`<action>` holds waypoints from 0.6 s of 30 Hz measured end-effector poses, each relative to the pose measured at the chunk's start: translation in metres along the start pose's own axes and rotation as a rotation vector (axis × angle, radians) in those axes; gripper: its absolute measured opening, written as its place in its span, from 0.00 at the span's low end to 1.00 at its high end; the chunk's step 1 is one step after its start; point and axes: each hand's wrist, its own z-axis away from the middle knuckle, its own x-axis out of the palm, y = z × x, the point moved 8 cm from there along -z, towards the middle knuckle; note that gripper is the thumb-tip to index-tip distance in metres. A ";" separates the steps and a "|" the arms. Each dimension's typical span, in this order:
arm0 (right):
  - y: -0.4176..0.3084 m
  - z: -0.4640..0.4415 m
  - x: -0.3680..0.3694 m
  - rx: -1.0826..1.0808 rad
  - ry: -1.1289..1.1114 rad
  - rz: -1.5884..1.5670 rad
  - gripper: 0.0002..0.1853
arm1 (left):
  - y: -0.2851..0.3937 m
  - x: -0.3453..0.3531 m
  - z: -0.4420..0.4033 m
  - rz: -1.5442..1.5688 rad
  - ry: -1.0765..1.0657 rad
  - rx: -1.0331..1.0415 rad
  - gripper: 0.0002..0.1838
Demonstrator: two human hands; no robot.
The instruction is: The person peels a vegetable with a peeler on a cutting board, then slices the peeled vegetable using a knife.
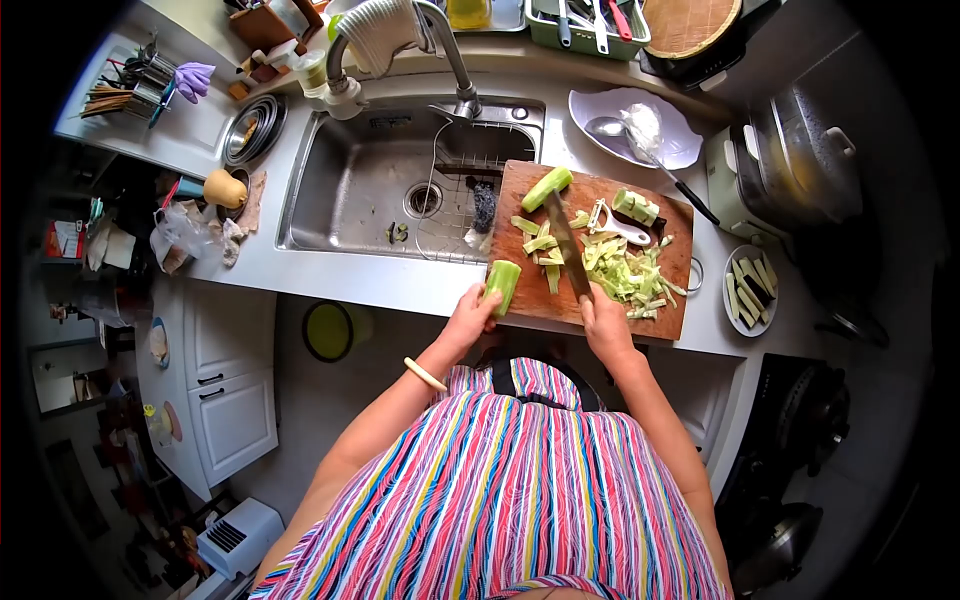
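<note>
My left hand [468, 318] is closed around a pale green peeled celtuce stem [503, 284] at the cutting board's front left corner. In my right hand [607, 325] is the handle of a kitchen knife [568, 248], its dark blade slanting away over the wooden cutting board [555, 308]. Another celtuce stem [546, 188] lies near the blade's tip at the far left corner. Right of the blade is a heap of green peelings [625, 268], with a white peeler [625, 233] behind it. More celtuce [636, 206] lies at the back right.
A steel sink [355, 190] with a wire rack [455, 215] adjoins the board's left side. Behind the board stands a white bowl [590, 112] holding spoons. To the right are a plate [733, 300] of dark-and-pale vegetable strips and a steamer [800, 150]. A green-rimmed bin [328, 331] stands below.
</note>
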 end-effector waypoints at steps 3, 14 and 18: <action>0.011 0.005 -0.001 0.041 0.028 -0.107 0.14 | 0.040 -0.008 0.005 -0.772 0.243 0.477 0.20; 0.046 0.033 0.022 0.184 0.015 -0.293 0.13 | 0.053 0.007 0.004 -0.851 0.216 0.599 0.22; 0.041 0.033 0.021 0.136 0.020 -0.220 0.15 | 0.041 0.009 -0.009 -0.863 0.145 0.472 0.22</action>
